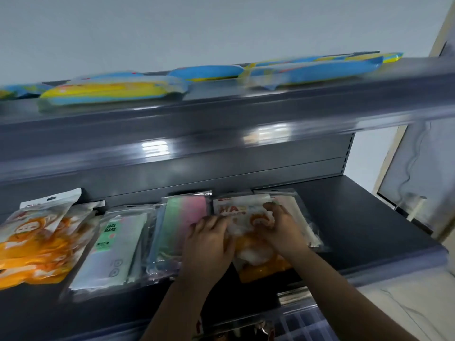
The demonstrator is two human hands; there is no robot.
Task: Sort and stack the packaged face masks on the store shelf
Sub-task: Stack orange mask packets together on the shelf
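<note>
On the lower shelf, both hands are down on one orange-and-white mask packet that lies flat near the shelf's front edge. Her left hand covers the packet's left side with fingers bent over the crinkled plastic, and the right hand sits on its right side, fingers curled onto the printed face of it; each grip looks closed onto the packet rather than spread wide, though motion blur hides how firmly. Under and just right of the right-hand grip a clear packet of pale masks pokes out, touching the held one. Just left of the left-hand grip lies a green-and-pink packet, its edge right against the knuckles. Further left of that is a pale packet marked FACE MASK, overlapping others beneath it, and well left of both grips sits a heap of orange cartoon packets with one white-topped pouch leaning up behind. Above both grips runs the upper shelf, grey and glossy, carrying a row of blue-and-yellow packets lying flat along it. Below the forearms a clear plastic bin shows, its contents too dim to tell.
</note>
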